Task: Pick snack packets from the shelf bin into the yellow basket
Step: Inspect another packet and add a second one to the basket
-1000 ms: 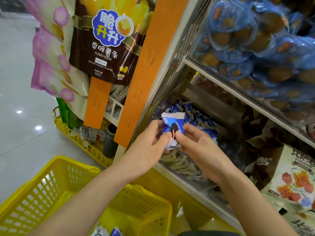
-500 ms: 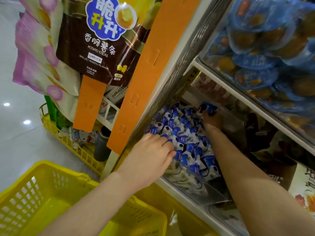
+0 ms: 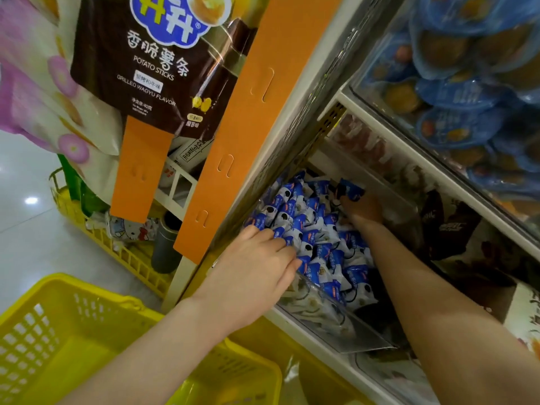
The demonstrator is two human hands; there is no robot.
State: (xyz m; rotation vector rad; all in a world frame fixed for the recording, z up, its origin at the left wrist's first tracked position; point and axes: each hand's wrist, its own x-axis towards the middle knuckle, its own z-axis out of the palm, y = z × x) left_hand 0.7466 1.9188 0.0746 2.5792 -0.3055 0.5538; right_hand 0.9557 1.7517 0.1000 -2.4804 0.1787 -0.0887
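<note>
Basket: yellow basket (image 3: 49, 343) nearest, low left, under the left forearm, just in front of the shelf (image 3: 306, 340); mesh walls, open top
Left hand: left hand (image 3: 254, 273) palm down on the near left corner of the heap, wrist over the shelf edge
Left fingers: bent down among the packets, tips hidden; cannot tell if they grip one or only press
Bin: clear bin (image 3: 330, 325) on the lower shelf, front wall sloped toward the viewer
Packets: small blue-and-white packets (image 3: 315, 238) heaped in the bin, thickest on its left side, from the front wall to the back; all in the bin
Right arm: forearm runs in over the bin's right side, above the heap
Right hand: right hand (image 3: 365, 210) deep at the far end of the bin, in shade
Right fingers: curled, pinching one packet (image 3: 349, 190) held just above the heap, near the back wall
Right of bin: dark bags (image 3: 450, 226) on the same shelf, beside the bin
Upright: wide orange strip (image 3: 257, 112) hangs down the shelf's end post, left of the bin
Floor, left: yellow crate (image 3: 122, 252) behind the basket, a dark cylinder (image 3: 166, 244) standing in it
Hanging: brown bag (image 3: 152, 68) marked POTATO STICKS above the crate; pink-flowered bags (image 3: 43, 97) left of it
Upper shelf: blue tubs (image 3: 467, 92) stacked behind a clear front, farthest, top right
</note>
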